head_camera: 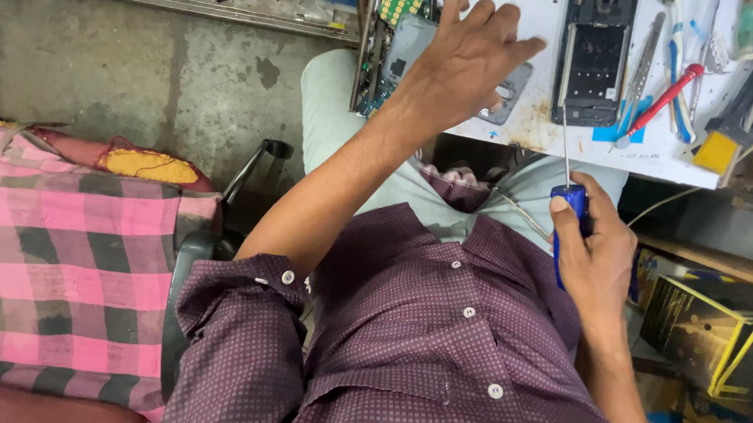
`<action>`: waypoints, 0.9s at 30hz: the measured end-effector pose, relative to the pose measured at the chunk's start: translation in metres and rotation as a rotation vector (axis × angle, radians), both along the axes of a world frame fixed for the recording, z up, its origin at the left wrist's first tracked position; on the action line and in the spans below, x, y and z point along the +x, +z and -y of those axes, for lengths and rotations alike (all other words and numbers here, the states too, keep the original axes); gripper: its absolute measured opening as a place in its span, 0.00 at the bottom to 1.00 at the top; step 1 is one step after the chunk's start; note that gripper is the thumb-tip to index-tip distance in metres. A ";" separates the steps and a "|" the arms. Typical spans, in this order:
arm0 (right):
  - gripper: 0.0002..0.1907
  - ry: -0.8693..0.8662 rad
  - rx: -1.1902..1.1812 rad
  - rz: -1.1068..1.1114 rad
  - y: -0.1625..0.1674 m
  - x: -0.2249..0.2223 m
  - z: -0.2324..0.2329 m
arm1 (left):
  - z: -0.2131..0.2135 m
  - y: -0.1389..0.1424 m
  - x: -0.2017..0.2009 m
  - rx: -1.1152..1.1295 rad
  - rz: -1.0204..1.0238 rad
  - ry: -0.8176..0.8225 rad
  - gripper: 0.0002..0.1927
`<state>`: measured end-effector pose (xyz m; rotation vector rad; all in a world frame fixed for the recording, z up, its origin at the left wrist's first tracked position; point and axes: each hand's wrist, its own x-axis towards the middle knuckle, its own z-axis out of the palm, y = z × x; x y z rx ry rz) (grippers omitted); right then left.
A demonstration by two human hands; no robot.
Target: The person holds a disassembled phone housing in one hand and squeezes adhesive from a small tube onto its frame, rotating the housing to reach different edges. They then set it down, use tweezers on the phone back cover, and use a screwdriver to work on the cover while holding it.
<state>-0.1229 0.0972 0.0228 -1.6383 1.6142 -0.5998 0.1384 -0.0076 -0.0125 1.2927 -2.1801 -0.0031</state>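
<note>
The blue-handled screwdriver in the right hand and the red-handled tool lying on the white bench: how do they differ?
The blue-handled screwdriver is gripped in the right hand, clear of the white bench; the red-handled tool lies loose on it, untouched. The blue one stands nearly upright, its thin shaft pointing up; the red one lies diagonally. The blue handle is mostly hidden by fingers; the red handle shows fully. Both are slim hand tools.

Right hand [593,249] gripping blue screwdriver [569,204] (shaft upright), left hand [466,57] over white workbench [654,157]
</note>
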 end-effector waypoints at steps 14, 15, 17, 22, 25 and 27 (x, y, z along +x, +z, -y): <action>0.18 0.104 0.138 0.637 -0.038 0.016 0.044 | -0.081 -0.001 0.023 0.249 -0.445 0.801 0.21; 0.18 0.119 0.130 0.682 -0.041 0.022 0.050 | -0.078 -0.001 0.022 0.267 -0.431 0.815 0.22; 0.18 0.100 0.137 0.650 -0.045 0.034 0.059 | -0.072 0.000 0.022 0.305 -0.406 0.839 0.24; 0.18 0.102 0.158 0.639 -0.046 0.040 0.058 | -0.064 0.004 0.024 0.317 -0.337 0.824 0.23; 0.18 0.096 0.161 0.619 -0.047 0.040 0.056 | -0.060 0.008 0.023 0.357 -0.419 0.825 0.22; 0.18 0.099 0.163 0.615 -0.047 0.040 0.055 | -0.061 0.010 0.023 0.299 -0.480 0.812 0.20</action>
